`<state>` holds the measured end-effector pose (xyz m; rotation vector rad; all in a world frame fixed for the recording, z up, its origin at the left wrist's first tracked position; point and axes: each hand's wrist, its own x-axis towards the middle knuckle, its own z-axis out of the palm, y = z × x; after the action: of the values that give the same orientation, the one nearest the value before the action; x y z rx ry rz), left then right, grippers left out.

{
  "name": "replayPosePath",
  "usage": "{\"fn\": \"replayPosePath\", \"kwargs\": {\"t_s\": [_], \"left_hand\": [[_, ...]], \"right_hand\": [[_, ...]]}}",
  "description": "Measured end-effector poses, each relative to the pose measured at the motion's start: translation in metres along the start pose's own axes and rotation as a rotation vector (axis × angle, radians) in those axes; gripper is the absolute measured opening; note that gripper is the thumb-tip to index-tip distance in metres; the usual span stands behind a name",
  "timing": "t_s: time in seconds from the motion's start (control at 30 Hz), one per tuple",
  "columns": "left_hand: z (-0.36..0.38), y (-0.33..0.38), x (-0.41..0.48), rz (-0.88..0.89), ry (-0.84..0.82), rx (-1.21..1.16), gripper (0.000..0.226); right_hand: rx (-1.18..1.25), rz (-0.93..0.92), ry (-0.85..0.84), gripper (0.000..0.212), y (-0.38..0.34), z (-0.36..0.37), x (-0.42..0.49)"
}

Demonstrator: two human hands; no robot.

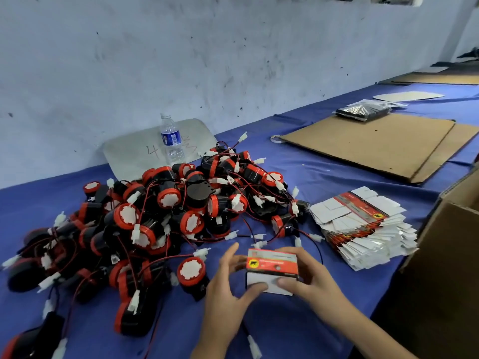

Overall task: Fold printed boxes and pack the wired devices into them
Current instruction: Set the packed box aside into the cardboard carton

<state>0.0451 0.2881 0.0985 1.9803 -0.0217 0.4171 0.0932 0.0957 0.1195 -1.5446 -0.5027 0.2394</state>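
A person stood at a table (324,177) draped in blue cloth, holding a small red, white and black printed box (272,265) in both hands near the table's front edge. The left hand (228,286) gripped the box's left side, with its thumb pressed on the white front flap. The right hand (311,278) wrapped around the right side, fingers curled over the top and thumb on the same flap. Motion blur made it hard to say whether the flap was fully tucked in.

To the left of the box and behind it lay a large tangled pile of wired devices (168,216). They were black and round with red rims, thin red and black wires and white plugs. To the right of the box sat a fanned stack of flat boxes (363,229). An open brown carton (445,255) stood at the table's right edge. A water bottle (171,141) stood upright near the wall (181,60) behind the pile. Cardboard sheets (375,143) lay farther along the table.
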Motion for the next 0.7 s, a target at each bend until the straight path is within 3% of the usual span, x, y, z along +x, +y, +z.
{"fn": "replayPosePath", "kwargs": {"t_s": [0.13, 0.27, 0.37, 0.5, 0.6, 0.7], "left_hand": [[0.002, -0.001, 0.000, -0.056, -0.006, -0.106, 0.084], [0.000, -0.003, 0.002, -0.090, 0.018, -0.100, 0.078], [0.000, -0.003, 0.003, -0.109, 0.036, -0.111, 0.076], [0.002, -0.006, 0.005, -0.160, 0.079, -0.119, 0.068], [0.001, -0.009, 0.007, -0.164, 0.109, -0.088, 0.062], [0.003, -0.016, 0.009, -0.175, 0.132, -0.055, 0.056]], "right_hand": [[0.327, 0.062, 0.134, 0.038, 0.001, 0.001, -0.010], [0.252, -0.029, 0.259, 0.040, -0.004, 0.010, -0.016], [0.297, -0.134, 0.543, 0.047, -0.011, 0.004, -0.014], [0.159, -0.265, 0.440, 0.045, -0.027, -0.003, -0.013], [0.241, -0.307, 0.660, 0.044, -0.046, -0.028, -0.007], [-0.022, -0.295, 0.494, 0.040, -0.065, -0.037, -0.003]]}}
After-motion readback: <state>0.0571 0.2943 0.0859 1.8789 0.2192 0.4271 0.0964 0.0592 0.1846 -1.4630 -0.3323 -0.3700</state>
